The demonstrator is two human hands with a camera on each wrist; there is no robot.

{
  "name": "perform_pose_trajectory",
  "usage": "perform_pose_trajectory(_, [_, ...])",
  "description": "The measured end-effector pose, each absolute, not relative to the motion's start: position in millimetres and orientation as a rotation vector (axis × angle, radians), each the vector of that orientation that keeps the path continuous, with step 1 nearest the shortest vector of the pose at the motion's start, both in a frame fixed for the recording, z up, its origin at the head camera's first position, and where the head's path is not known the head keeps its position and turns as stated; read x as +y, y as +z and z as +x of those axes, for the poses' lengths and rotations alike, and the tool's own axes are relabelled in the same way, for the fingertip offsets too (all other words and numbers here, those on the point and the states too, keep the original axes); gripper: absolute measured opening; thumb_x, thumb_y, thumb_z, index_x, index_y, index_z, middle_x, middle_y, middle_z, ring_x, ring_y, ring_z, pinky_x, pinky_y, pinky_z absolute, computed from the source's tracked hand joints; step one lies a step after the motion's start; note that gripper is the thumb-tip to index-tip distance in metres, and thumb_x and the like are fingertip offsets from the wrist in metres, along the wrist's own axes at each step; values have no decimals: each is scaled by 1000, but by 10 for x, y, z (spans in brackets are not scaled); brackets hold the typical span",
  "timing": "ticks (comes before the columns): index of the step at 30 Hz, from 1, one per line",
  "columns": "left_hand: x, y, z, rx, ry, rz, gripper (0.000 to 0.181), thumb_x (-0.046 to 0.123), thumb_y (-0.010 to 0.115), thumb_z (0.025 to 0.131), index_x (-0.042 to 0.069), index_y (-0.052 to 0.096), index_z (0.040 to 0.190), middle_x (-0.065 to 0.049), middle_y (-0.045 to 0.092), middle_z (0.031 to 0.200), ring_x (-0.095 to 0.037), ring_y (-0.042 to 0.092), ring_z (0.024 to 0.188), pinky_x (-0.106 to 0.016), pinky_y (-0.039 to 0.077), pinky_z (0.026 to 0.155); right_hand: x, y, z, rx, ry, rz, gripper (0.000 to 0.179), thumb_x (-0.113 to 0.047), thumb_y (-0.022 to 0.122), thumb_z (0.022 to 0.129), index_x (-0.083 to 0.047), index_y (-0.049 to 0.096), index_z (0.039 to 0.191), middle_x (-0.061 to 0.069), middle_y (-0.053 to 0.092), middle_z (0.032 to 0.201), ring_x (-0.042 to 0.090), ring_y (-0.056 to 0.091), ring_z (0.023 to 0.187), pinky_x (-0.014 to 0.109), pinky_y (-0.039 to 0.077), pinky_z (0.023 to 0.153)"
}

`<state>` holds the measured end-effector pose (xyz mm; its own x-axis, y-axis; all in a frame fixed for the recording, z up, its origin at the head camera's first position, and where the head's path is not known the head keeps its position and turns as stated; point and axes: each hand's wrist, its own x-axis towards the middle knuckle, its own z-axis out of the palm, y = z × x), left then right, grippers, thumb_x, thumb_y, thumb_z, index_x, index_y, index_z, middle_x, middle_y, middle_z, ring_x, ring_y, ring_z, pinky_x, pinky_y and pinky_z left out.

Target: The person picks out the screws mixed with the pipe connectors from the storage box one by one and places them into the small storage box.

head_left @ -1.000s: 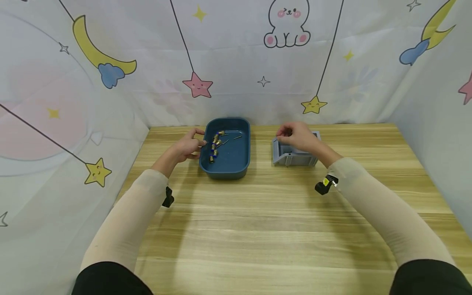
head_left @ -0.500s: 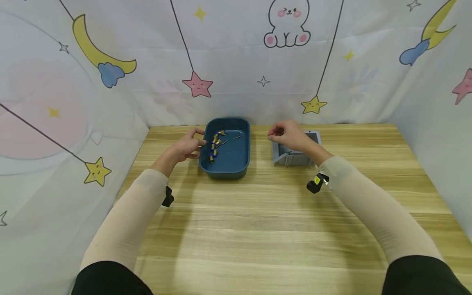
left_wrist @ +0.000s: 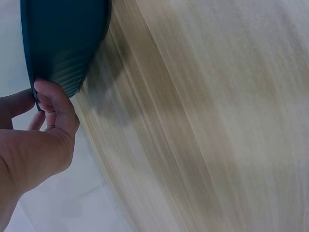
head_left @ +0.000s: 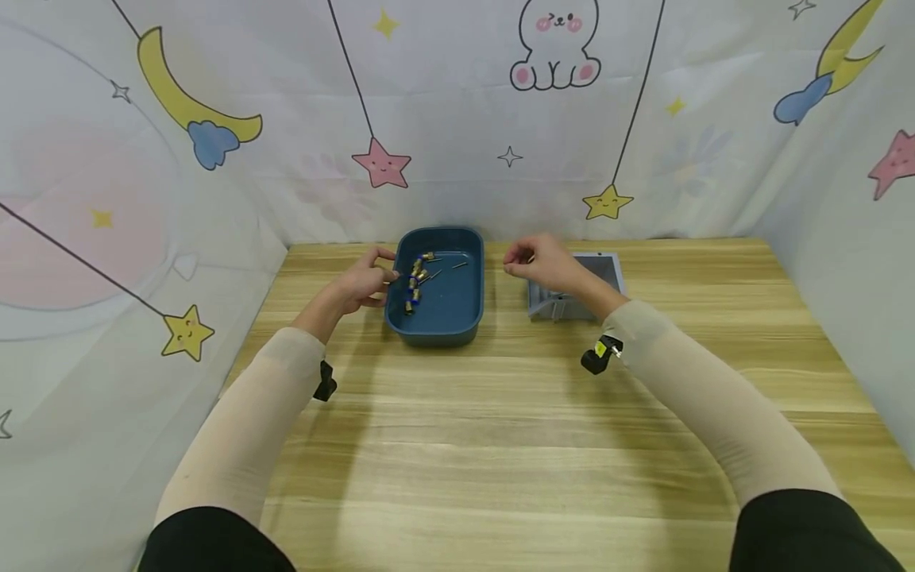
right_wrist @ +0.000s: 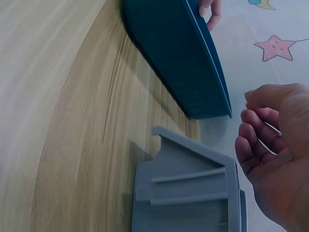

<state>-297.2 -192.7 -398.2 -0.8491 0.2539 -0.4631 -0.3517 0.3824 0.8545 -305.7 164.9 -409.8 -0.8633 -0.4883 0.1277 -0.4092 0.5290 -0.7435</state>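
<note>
In the head view a dark blue plastic bin (head_left: 446, 314) stands at the back of the table, left of centre. My left hand (head_left: 363, 284) pinches its left rim, thumb on one side and fingers on the other in the left wrist view. Several brass fittings with blue rings (head_left: 415, 290) lie along the bin's left side, near a few thin metal pins (head_left: 460, 264). My right hand (head_left: 546, 262) hovers between that bin and a grey bin (head_left: 606, 270), overlapping the grey one's left end. In the right wrist view its fingers (right_wrist: 256, 135) are loosely curled, and nothing shows between them.
Both bins stand on a wood-grain table (head_left: 457, 445). Right behind them hangs a printed white cloth (head_left: 457, 183), which also closes off the left and right sides.
My right hand has moved left from over the grey bin towards the blue bin, uncovering more of the grey bin. The left hand stays at the blue bin's rim.
</note>
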Motion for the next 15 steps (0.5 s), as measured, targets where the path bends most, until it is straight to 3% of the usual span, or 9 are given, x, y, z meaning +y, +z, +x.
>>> perform_pose_trajectory(10, [-1961,-4111,-3032,2141,1521,-82,47,16,44,106,20,25,149,-19,40,142,-30,52,97,-39,45,71,1503,-4057,-3095,2673,-1247,-781,11,-15,69,94,-7,70,101,6,66,91,20,59,83,33,47,69])
perform_pose_trajectory(15, [-1966,-4123,-3014,2146,1537,-94,45,15,44,106,20,27,147,-19,42,137,-28,52,90,-37,45,67,1413,-4016,-3107,2652,-1254,-819,12,-15,69,94,-6,71,102,6,66,91,20,60,82,34,48,70])
